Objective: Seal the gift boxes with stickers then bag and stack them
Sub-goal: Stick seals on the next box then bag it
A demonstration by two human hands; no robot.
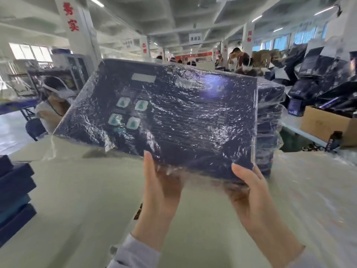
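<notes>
Head view: fingers unseen behind bagged box [173, 113]

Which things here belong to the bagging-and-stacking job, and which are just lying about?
Job: bagged gift box, gripped by left hand and right hand; stack of bagged boxes; unbagged boxes.
Lying about: cardboard carton; dark bottle.

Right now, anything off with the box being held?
Nothing damaged. The bagged box, gripped by the left hand and right hand, is tilted, and the bag's loose end trails slack off its lower-left corner.
</notes>
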